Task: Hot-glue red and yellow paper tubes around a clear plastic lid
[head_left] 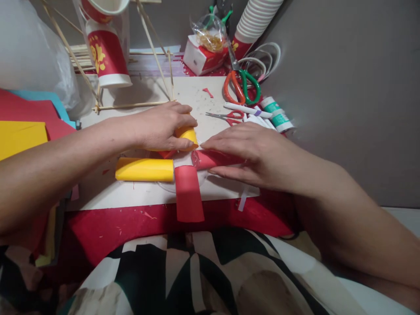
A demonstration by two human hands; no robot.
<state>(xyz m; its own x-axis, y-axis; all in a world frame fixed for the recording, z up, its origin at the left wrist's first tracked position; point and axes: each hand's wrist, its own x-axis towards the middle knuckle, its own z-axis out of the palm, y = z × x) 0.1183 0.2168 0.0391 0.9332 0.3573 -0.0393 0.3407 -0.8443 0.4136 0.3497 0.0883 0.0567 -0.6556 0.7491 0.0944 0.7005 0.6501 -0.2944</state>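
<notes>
Clamped on yellow paper (pixel 188 133) with left grip (pixel 160 131), red paper (pixel 216 159) with right grip (pixel 252 148) — risking creases from hard squeezing.

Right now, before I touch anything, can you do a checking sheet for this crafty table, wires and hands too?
Surface: white board over red cloth; paper scraps lie about.
Paper pieces: left yellow piece, far yellow piece, front red piece, right red piece.
Clutter: big scissors, small scissors, stacked cups.
Grips: left hand holds the far yellow piece; right hand has thumb and fingers either side of the right red piece.
Cables: white loops; cannot tell whether cable.
Surroundings: grey wall.
</notes>
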